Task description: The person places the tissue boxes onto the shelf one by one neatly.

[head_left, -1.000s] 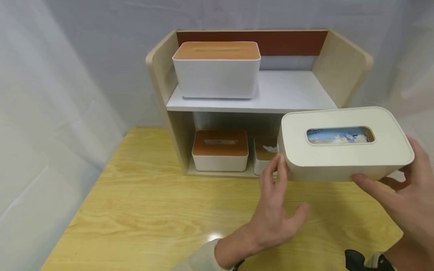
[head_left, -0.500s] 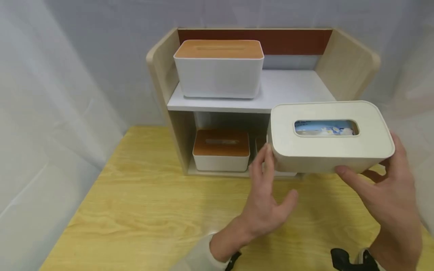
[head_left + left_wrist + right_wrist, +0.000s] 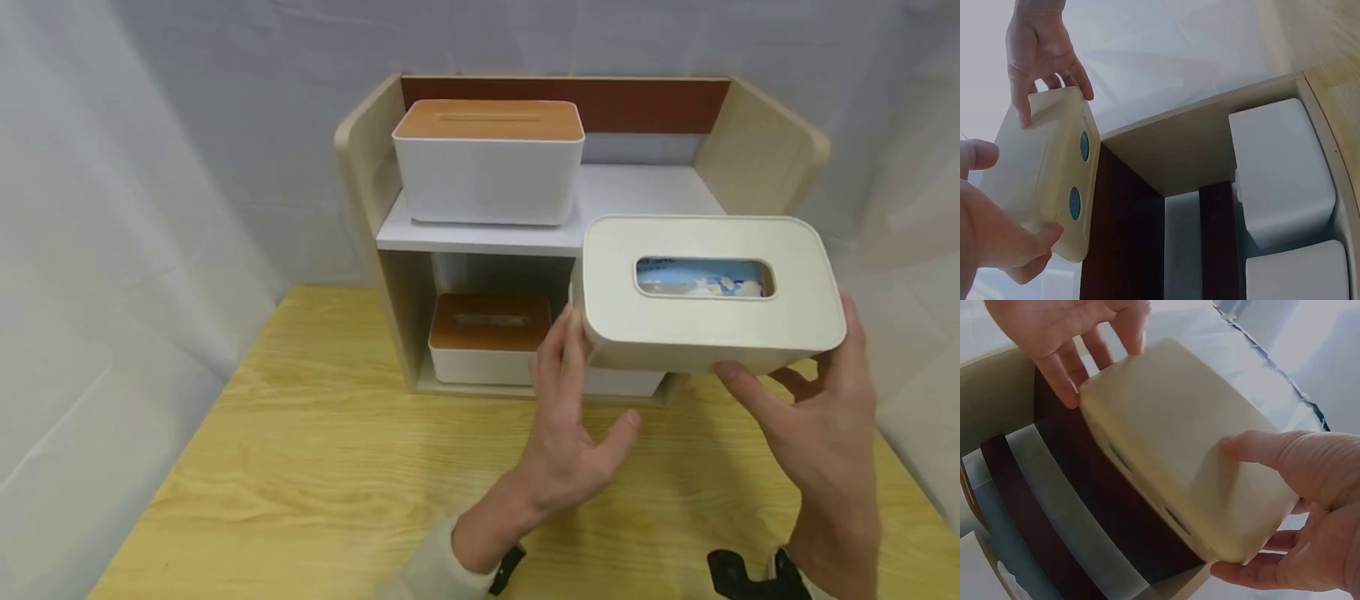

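A cream tissue box (image 3: 712, 321) is held up in front of the shelf's right side, with a blue flowered pack (image 3: 705, 277) showing through its lid slot. My right hand (image 3: 817, 417) grips its right end, the thumb on the front face and the other fingers round the end. On the left end rest the fairly straight fingertips of my left hand (image 3: 570, 442), its thumb spread away from the box. From the left wrist view, the underside of the tissue box (image 3: 1063, 175) shows two blue ovals.
A two-tier shelf (image 3: 480, 244) stands on the wooden table (image 3: 300, 475). On its upper tier sits a white box with an orange-brown lid (image 3: 487, 179); a similar brown-lidded box (image 3: 483, 364) is below. Another white box (image 3: 622, 383) is partly hidden behind the held box.
Both hands have carried the tissue box leftward and slightly up, towards the shelf. It now hides more of the lower right box.
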`<act>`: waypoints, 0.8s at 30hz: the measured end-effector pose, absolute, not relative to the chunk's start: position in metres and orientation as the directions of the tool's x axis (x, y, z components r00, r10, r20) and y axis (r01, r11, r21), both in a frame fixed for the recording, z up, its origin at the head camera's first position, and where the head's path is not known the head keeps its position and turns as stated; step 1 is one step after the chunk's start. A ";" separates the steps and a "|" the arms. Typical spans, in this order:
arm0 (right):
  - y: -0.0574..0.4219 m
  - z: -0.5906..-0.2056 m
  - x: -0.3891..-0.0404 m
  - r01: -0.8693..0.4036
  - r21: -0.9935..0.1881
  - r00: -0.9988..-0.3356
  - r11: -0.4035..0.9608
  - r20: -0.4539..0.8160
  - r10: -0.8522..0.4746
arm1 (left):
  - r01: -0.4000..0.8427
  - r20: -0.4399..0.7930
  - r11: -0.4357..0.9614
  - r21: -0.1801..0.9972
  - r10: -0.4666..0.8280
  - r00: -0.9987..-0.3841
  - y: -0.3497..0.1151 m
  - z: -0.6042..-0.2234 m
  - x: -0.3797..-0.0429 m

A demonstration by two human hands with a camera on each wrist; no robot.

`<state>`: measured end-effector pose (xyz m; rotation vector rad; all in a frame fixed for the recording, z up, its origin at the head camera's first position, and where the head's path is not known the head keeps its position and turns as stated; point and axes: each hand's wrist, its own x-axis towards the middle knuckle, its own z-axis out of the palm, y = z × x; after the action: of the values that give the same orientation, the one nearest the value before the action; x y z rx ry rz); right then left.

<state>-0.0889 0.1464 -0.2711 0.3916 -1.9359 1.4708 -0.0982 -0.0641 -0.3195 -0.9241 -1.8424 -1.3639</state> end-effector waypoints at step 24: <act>0.118 -0.275 -0.108 -0.779 -0.621 -0.624 -0.092 0.752 0.210 | 0.841 0.796 0.083 0.535 0.286 -0.534 -0.086 -0.317 -0.122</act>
<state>-0.1082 0.1176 -0.2747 0.6411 -1.4798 1.7980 -0.1219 -0.0862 -0.3170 -1.1091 -1.8705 -1.4651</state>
